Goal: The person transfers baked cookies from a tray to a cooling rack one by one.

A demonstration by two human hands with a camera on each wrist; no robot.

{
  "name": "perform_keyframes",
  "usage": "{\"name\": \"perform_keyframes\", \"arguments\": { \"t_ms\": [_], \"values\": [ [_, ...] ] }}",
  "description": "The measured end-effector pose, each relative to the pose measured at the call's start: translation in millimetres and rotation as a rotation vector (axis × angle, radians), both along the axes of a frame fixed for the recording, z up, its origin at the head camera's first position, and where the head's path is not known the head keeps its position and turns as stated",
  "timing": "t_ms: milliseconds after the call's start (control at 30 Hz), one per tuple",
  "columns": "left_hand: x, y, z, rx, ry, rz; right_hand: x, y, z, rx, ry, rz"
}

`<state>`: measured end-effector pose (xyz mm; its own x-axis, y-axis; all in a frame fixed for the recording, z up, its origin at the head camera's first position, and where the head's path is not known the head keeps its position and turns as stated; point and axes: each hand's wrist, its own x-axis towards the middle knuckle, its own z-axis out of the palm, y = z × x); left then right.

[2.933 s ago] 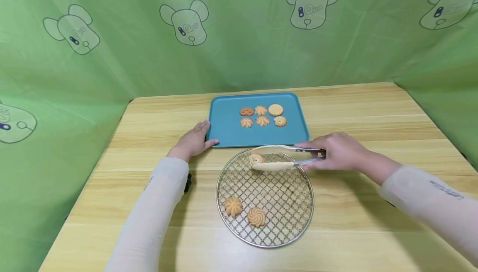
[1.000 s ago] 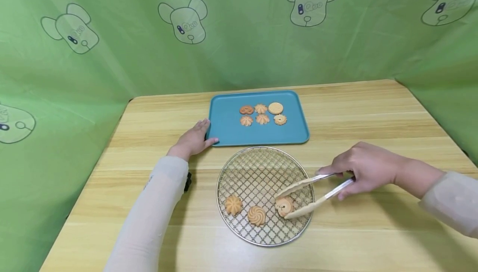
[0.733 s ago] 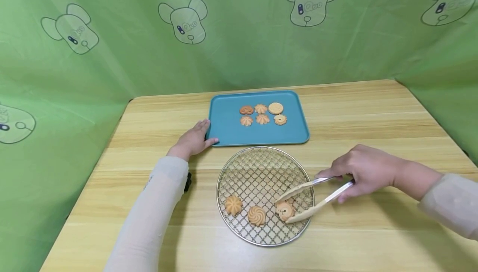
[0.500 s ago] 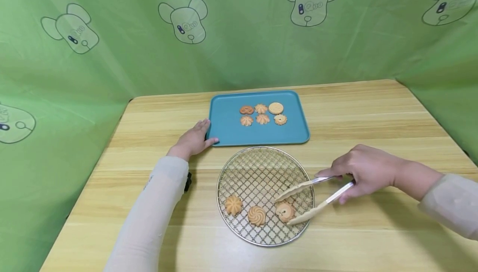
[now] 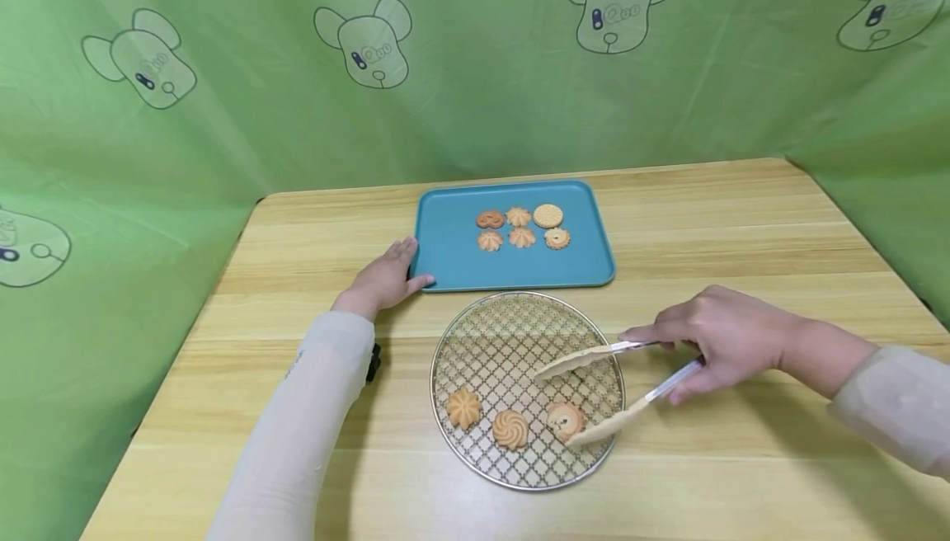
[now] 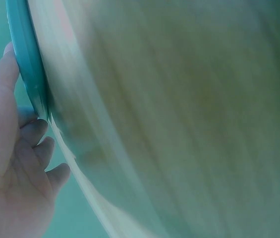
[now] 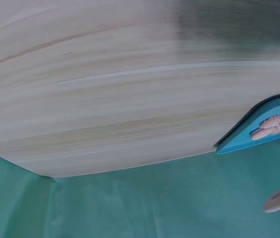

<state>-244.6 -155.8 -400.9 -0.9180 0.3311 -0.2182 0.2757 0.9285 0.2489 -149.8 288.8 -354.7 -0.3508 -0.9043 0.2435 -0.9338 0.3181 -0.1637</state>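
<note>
My left hand (image 5: 382,279) lies spread at the near left corner of the blue tray (image 5: 453,261), thumb on the front rim and fingers along the side. In the left wrist view the fingers are loosely bent beside the tray's edge. My right hand (image 5: 731,343) grips metal tongs with cream tips (image 5: 604,427), their arms spread apart. Between the tips, a round jagged-edged cookie (image 5: 566,421) sits on the round wire rack (image 5: 519,343); the lower tip overlaps its edge. To its left on the rack are a swirl cookie (image 5: 510,430) and a flower-shaped cookie (image 5: 463,408).
Several cookies lie in two rows on the tray, among them a pretzel-shaped one (image 5: 490,218) and a plain round one (image 5: 547,215). The wooden table (image 5: 712,228) bears tray and rack, with a green curtain (image 5: 475,129) behind and at the sides.
The tongs carried the jagged cookie from the rack's far side to its near right and set it down. Their arms have since spread wider. My left hand and the tray have stayed put.
</note>
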Motion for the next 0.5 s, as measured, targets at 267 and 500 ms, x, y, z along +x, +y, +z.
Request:
{"name": "perform_keyframes", "arguments": {
  "t_ms": [267, 500],
  "values": [
    [0.6, -0.3, 0.5, -0.004, -0.005, 0.002, -3.5, -4.3, -4.8, -0.005, 0.052, -0.076],
    [-0.3, -0.4, -0.4, 0.0, 0.004, 0.001, -5.4, -9.8, -7.1, -0.005, 0.118, -0.174]
  ]
}}
